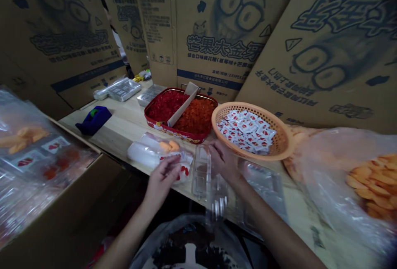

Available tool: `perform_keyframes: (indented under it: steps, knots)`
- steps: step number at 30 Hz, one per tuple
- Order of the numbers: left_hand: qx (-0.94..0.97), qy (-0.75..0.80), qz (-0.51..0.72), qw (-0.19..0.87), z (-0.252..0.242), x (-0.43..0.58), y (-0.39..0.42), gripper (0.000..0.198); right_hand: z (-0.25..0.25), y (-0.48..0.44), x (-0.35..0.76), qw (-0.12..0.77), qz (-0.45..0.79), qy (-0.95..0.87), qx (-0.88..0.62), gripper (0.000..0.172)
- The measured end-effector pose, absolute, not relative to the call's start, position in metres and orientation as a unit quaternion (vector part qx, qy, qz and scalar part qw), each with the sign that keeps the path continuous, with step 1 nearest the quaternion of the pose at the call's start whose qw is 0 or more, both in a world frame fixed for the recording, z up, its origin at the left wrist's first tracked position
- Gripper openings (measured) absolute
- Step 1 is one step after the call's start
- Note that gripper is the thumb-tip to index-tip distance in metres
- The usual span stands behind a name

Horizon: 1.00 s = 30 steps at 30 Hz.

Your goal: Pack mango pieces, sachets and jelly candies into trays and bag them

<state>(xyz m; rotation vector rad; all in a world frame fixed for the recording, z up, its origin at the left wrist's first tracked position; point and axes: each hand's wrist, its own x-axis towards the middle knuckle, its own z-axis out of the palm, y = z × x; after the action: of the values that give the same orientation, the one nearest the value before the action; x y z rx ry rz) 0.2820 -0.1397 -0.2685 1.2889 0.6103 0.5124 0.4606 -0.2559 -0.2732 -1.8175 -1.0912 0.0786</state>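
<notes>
My right hand (221, 159) pinches the upper edge of a clear plastic clamshell box (200, 176), whose lid stands tilted up below the fingers. My left hand (164, 178) is at a filled clear plastic pack (145, 151), thumb and fingers apart. Inside that pack lie orange candy pieces (169, 146), and red candy pieces (185, 170) show just past my thumb. Whether my left fingertips touch the red pieces is hard to see. Behind both hands stands a red tin (198, 138) of red and orange candies, split by a cardboard strip (183, 105).
An orange basket (287, 141) holds small printed sachets (246, 130). More clear boxes (263, 186) lie right of my right hand, near a bag of orange candies (372, 182). A blue tape dispenser (94, 119) and an open carton (83, 174) of filled packs are left. Tall cartons (217, 64) wall the back.
</notes>
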Motion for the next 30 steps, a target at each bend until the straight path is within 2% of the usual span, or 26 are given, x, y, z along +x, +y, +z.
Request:
perform_keyframes:
  steps: [2, 4, 10, 16, 22, 30]
  knots:
    - [0.536, 0.240, 0.129, 0.799, -0.263, 0.294, -0.161, 0.045, -0.269, -0.252, 0.456, 0.460, 0.004, -0.444, -0.769, 0.020]
    - [0.515, 0.231, 0.081, 0.822, -0.265, 0.305, -0.176, 0.053, -0.267, -0.251, 0.453, 0.428, -0.027, -0.444, -0.786, 0.021]
    - [0.522, 0.246, 0.090, 0.811, -0.274, 0.315, -0.182, 0.045, -0.271, -0.257, 0.455, 0.382, -0.091, -0.444, -0.806, 0.024]
    - [0.483, 0.229, 0.103, 0.839, -0.270, 0.313, -0.185, 0.037, -0.273, -0.259, 0.451, 0.439, -0.065, -0.432, -0.785, 0.022]
    - [0.339, 0.209, 0.111, 0.911, -0.267, 0.311, -0.195, 0.032, -0.272, -0.265, 0.438, 0.520, 0.005, -0.398, -0.756, 0.025]
    - [0.212, 0.251, 0.054, 0.943, -0.263, 0.290, -0.216, 0.035, -0.273, -0.282, 0.411, 0.508, -0.012, -0.374, -0.776, 0.027]
